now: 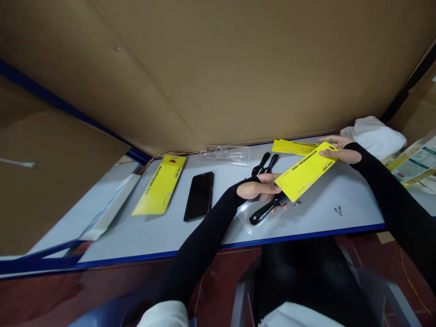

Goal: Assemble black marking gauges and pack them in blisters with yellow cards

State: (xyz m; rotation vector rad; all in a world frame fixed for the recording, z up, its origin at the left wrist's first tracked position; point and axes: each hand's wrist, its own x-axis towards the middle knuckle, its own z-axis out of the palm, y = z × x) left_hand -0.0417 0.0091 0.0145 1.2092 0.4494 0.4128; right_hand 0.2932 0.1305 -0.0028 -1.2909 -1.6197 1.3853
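My left hand point(260, 190) is closed around a black-handled tool point(264, 214), its fingers showing beneath it. A clear plastic shell point(250, 229) lies about the tool's handle. Over the tool's other end slants a yellow card point(304, 175) printed "WOODWORKING TOOL", its lower corner by my left thumb. My right hand point(340, 152) pinches the card's upper end, thumb on top, other fingers partly hidden behind. Just beyond my left hand, more black handles point(264, 163) rest on the table. A small metal wing screw point(338, 210) lies to the right.
A black phone point(199, 196) and another yellow card point(159, 185) lie left on the grey table point(136, 238). Empty clear shells point(225, 156) and more yellow cards point(293, 147) are at the back. White cloth or plastic point(376, 134) sits back right. Cardboard walls point(221, 68) enclose the table.
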